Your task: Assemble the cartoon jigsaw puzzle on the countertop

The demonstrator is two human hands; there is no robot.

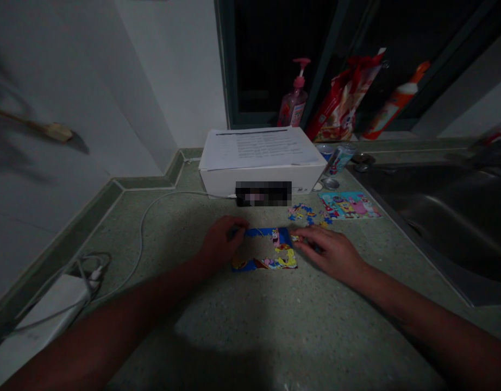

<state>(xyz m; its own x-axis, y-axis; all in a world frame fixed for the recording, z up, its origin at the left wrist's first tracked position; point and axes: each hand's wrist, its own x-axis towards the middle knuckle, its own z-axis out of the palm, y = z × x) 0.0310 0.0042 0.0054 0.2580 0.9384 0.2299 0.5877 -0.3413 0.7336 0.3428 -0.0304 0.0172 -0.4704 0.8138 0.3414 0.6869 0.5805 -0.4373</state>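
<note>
A partly assembled jigsaw puzzle (264,264) lies flat on the speckled green counter, its colourful border pieces framing a bare middle. My left hand (220,241) is closed at the puzzle's upper left corner, thumb and forefinger gripping its edge. Just off the upper right corner, my right hand (332,252) pinches a small puzzle piece (295,238) between thumb and fingers. Loose puzzle pieces (302,212) are scattered behind the right hand. A colourful cartoon picture card (350,205) lies to their right.
Behind the puzzle stands a white box (221,179) with a phone (244,198) leaning on it, its screen blurred out. A white cable (141,233) curves to a power strip (50,309) at left. Cans (340,157) and a metal sink (446,217) are at right.
</note>
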